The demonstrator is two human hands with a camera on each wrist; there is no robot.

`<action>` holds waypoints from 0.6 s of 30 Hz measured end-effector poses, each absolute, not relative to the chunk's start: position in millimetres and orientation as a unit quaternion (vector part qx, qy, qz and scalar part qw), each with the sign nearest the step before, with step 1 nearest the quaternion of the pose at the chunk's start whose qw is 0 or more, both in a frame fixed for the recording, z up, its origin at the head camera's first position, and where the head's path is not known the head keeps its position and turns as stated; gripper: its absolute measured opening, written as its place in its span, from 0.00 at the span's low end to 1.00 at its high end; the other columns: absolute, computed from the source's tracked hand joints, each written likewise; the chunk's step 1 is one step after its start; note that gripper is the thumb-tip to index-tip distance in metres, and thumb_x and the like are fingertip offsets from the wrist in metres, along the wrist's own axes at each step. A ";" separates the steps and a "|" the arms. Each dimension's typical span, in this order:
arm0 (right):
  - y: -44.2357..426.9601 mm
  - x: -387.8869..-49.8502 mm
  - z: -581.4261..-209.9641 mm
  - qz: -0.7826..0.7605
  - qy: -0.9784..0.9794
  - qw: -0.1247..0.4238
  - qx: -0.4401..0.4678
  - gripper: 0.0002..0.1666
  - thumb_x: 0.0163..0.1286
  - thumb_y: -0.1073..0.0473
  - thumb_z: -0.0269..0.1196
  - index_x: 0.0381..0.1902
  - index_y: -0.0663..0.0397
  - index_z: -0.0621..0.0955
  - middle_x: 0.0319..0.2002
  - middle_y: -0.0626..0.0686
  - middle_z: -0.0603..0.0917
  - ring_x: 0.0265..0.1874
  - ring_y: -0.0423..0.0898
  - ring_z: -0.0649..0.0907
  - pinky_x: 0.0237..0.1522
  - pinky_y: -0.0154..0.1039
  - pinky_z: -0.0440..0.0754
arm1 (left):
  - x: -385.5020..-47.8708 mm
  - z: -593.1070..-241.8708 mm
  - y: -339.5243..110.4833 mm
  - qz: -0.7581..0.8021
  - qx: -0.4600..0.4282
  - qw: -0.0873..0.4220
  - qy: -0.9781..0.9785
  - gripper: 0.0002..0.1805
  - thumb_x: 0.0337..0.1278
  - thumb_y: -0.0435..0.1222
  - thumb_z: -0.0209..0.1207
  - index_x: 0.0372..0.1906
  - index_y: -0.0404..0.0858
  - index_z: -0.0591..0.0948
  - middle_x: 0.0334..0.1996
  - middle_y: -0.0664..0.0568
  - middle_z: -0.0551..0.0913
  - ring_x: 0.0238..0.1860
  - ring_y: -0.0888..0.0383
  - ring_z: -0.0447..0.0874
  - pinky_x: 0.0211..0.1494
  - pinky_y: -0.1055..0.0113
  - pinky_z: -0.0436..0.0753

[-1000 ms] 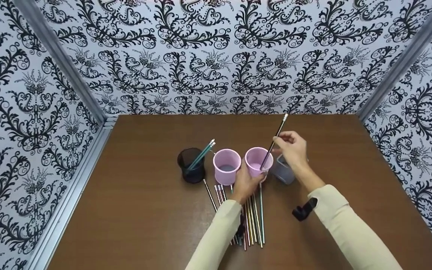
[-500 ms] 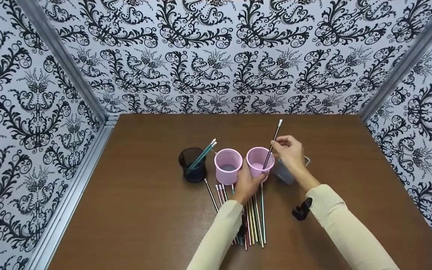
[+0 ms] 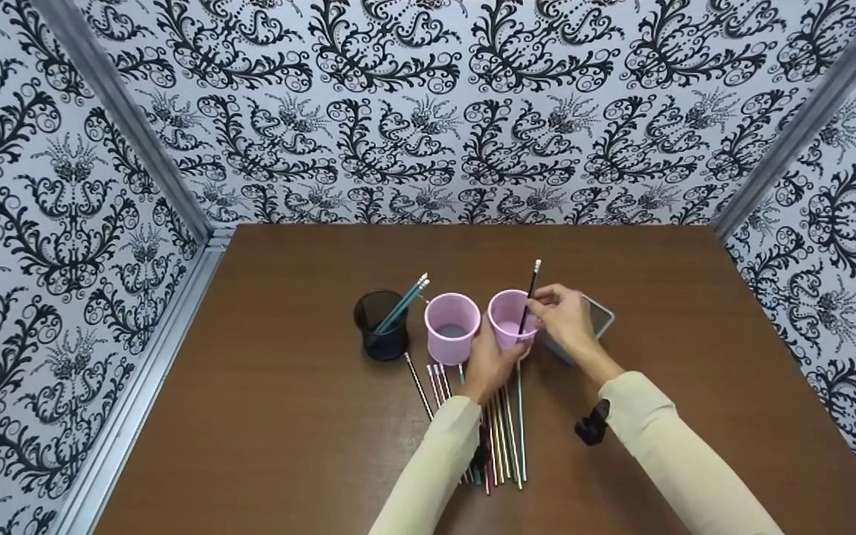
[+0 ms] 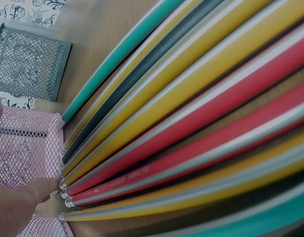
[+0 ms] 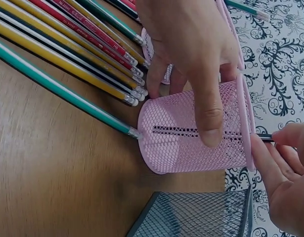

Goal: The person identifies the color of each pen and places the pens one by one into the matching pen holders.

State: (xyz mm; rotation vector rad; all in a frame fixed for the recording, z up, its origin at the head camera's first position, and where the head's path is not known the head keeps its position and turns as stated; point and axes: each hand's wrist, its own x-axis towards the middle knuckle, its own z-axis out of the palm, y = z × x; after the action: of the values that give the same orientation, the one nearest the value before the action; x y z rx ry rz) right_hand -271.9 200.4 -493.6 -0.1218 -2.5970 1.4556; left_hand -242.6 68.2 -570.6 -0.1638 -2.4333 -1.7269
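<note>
My left hand (image 3: pixel 491 362) grips the right-hand pink mesh cup (image 5: pixel 161 116), its thumb on the cup's side and its other fingers between the two pink cups. Above that cup, my right hand (image 3: pixel 565 318) pinches a black pencil (image 3: pixel 532 282) with a white eraser end. The pencil stands nearly upright inside the cup, and its lower part shows through the mesh in the right wrist view. The left pink cup (image 3: pixel 449 351) stands just beside it. Several striped pencils (image 4: pixel 156 111) in yellow, red, green and black lie in front of the cups, partly under my left forearm.
A black mesh cup (image 3: pixel 385 348) on the left holds teal pencils (image 3: pixel 403 305) leaning right. Behind my right hand stands a dark square mesh holder (image 5: pixel 196 212), partly hidden in the head view. Patterned walls (image 3: pixel 413 111) border the brown table (image 3: pixel 287 371).
My right hand has lowered the black pencil deeper into the right pink cup, moving slightly left and nearer. The pencil has become more upright. My left hand keeps its hold on the cup.
</note>
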 end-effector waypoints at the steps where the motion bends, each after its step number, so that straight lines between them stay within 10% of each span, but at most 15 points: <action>1: 200.1 -271.9 -493.0 0.479 -0.873 0.082 -0.038 0.13 0.62 0.64 0.68 0.41 0.68 0.85 0.37 0.65 0.89 0.24 0.33 0.81 0.26 0.23 0.77 | -242.6 -570.7 68.2 -0.575 -0.057 0.081 -0.812 0.42 0.51 0.37 0.70 0.71 0.33 0.64 0.55 0.36 0.84 0.55 0.47 0.84 0.62 0.55 0.81; 18: 201.4 -273.7 -486.7 0.427 -0.902 0.053 -0.021 0.12 0.62 0.63 0.69 0.40 0.67 0.87 0.38 0.64 0.90 0.26 0.37 0.83 0.28 0.25 0.76 | -240.1 -567.7 67.2 -0.564 -0.067 0.077 -0.820 0.40 0.55 0.35 0.69 0.70 0.30 0.63 0.54 0.32 0.84 0.55 0.44 0.85 0.61 0.53 0.81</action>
State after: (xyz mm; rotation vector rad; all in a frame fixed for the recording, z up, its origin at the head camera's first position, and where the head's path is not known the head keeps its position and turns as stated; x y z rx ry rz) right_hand -273.7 201.4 -486.7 -0.0626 -2.7437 1.2980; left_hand -240.1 67.2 -567.7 -0.2014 -2.4561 -1.6887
